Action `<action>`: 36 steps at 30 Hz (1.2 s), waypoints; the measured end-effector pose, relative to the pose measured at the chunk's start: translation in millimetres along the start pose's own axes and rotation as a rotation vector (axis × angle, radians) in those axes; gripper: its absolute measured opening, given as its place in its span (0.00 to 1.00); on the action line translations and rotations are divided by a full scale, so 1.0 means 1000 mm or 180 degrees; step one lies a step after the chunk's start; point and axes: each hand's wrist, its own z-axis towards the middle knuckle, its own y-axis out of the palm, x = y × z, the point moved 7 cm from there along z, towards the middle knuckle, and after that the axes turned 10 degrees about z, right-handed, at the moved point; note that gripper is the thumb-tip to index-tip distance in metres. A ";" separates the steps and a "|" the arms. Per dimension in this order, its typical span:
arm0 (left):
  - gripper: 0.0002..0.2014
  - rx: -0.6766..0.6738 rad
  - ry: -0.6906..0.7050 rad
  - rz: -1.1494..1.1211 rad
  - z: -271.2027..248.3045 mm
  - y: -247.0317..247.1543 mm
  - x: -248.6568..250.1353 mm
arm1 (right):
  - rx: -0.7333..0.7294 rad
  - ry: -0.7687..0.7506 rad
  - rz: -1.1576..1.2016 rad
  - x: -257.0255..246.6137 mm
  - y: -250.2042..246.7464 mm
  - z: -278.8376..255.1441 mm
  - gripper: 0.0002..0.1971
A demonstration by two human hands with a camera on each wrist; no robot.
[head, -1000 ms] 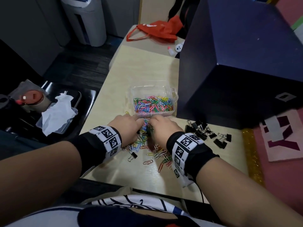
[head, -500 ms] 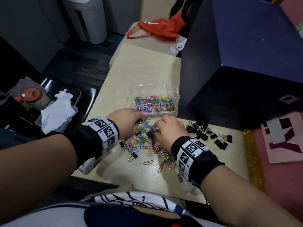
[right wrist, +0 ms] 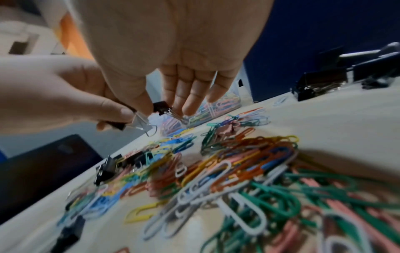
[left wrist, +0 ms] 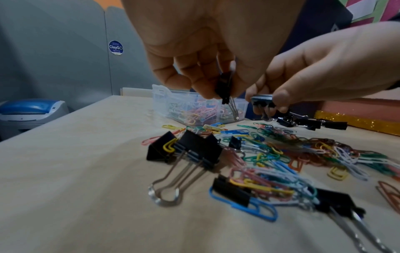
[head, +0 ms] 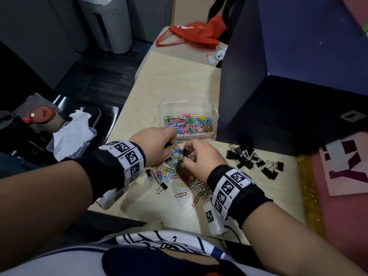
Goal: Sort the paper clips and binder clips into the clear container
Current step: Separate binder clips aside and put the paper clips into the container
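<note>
The clear container [head: 214, 113] stands on the table, holding several coloured paper clips [head: 187, 124]. In front of it lies a mixed pile of paper clips [head: 169, 172] with a few black binder clips [left wrist: 190, 147] in it. My left hand [head: 170, 143] hovers over the pile's far edge and pinches a black binder clip [left wrist: 225, 87] by its body. My right hand [head: 186, 154], close beside it, pinches a second black binder clip [right wrist: 161, 106] between thumb and fingers. Both clips hang just above the pile.
A group of black binder clips [head: 247, 158] lies on the table to the right. A big dark blue box [head: 288, 86] stands right of the container. A red bag [head: 195, 36] lies at the table's far end. A black chair with tissue [head: 73, 132] is at the left.
Both hands have risen out of the pile, each now pinching a binder clip, and the left hand has shifted up towards the container.
</note>
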 end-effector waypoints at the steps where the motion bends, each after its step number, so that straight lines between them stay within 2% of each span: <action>1: 0.09 -0.0006 -0.0014 0.0010 0.001 0.000 0.002 | 0.0036 0.0066 0.0156 0.004 -0.003 -0.001 0.18; 4: 0.13 -0.0037 0.0047 0.0051 0.008 0.001 0.010 | 0.0064 0.0139 0.0314 0.016 -0.010 -0.005 0.18; 11: 0.12 -0.0192 0.0271 0.0198 0.028 0.006 0.045 | 0.0213 0.0523 0.0444 0.050 -0.028 -0.026 0.11; 16: 0.11 -0.0152 0.0400 0.0232 0.037 0.005 0.066 | 0.0171 0.0585 0.0355 0.059 -0.039 -0.037 0.20; 26: 0.10 -0.0208 0.0449 0.0127 0.045 0.008 0.077 | 0.0322 0.0828 0.0895 0.076 -0.044 -0.044 0.17; 31: 0.17 -0.0172 0.0525 -0.0331 0.054 -0.003 0.102 | 0.0053 0.0944 0.0640 0.084 -0.042 -0.050 0.15; 34: 0.23 -0.0067 0.0591 -0.0719 0.060 -0.011 0.120 | 0.0098 0.0979 0.0629 0.088 -0.042 -0.055 0.15; 36: 0.19 -0.0160 0.0650 -0.0574 0.060 -0.007 0.122 | 0.0223 0.0969 0.0683 0.090 -0.043 -0.057 0.14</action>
